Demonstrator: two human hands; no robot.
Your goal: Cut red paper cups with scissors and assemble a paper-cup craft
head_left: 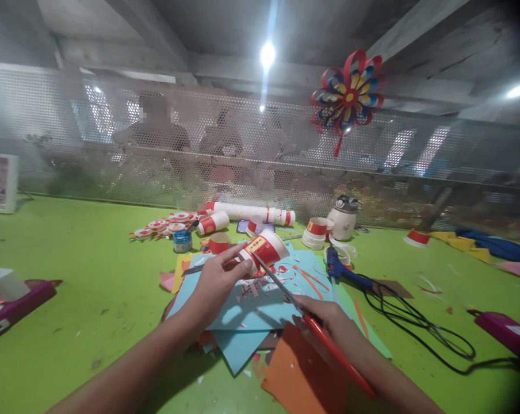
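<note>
A red and white paper cup (pixel 271 246) with a yellow label is tilted in my left hand (pixel 220 277), its fingers and thumb closed on it. My right hand (pixel 324 322) grips scissors with red handles (pixel 329 345). Their blades reach up and left to the cup's edge near my left thumb. Whether the blades are parted is hard to tell. Below both hands lie light blue sheets (pixel 251 307) strewn with red and white paper scraps. An orange sheet (pixel 305 374) is partly under my right hand.
A blue glue gun (pixel 340 267) with a black cable lies to the right. Behind are stacked cups (pixel 315 233), a long white and red tube (pixel 253 213), a blue-lidded jar (pixel 183 241) and a white kettle-like container (pixel 343 218). Power strips (pixel 16 310) flank both sides.
</note>
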